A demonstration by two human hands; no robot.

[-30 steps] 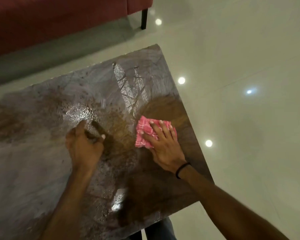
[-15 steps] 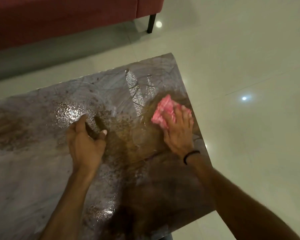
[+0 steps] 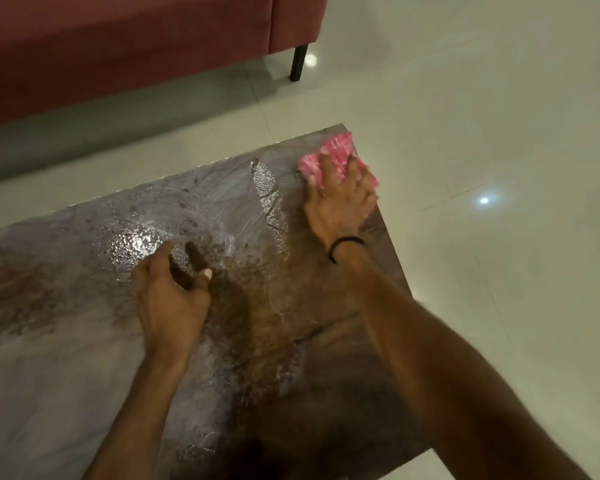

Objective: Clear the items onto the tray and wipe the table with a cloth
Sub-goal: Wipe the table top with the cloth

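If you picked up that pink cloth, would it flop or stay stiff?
Probably flop: the pink cloth is bunched and crumpled under the right hand. It may feel damp, since the table around it shows wet streaks.

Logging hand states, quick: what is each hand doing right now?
Left hand: open, holding nothing.
Right hand: pressed on the pink cloth at the table's far corner.

sofa and tiled floor behind the work area

a red sofa (image 3: 125, 46) ran along the top of the view, its black leg (image 3: 299, 62) standing on a pale glossy tiled floor (image 3: 465, 81); round ceiling-light reflections (image 3: 484, 200) shone on the tiles, one just beside the leg.
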